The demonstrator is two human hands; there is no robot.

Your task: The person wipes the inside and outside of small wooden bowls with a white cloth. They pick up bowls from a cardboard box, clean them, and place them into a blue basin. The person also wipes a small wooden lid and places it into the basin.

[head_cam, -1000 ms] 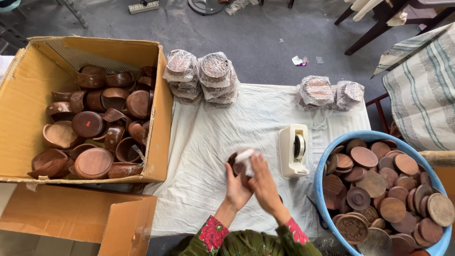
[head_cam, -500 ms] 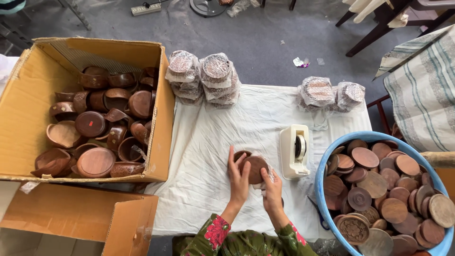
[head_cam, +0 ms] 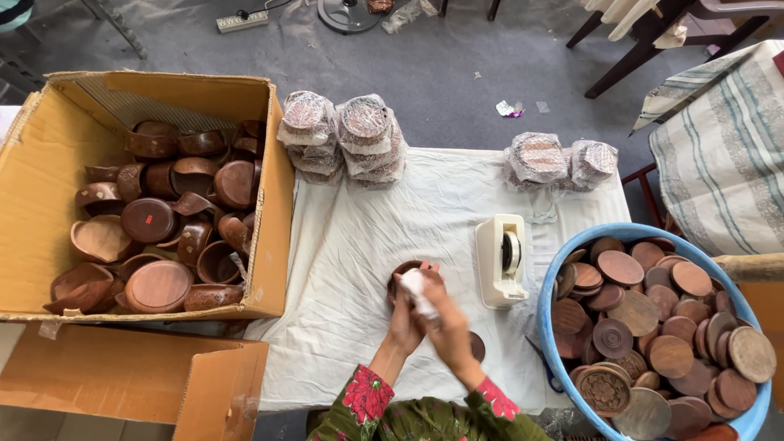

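1. Your left hand (head_cam: pixel 404 322) and right hand (head_cam: pixel 445 327) are pressed together near the table's (head_cam: pixel 367 237) near edge, clamped on a brown wooden bowl (head_cam: pixel 404 271) and a white cloth (head_cam: pixel 415 287).
2. The bowl looks stiff, light, smooth — grip its rim.
3. Farther right — the tape dispenser (head_cam: pixel 501 260).
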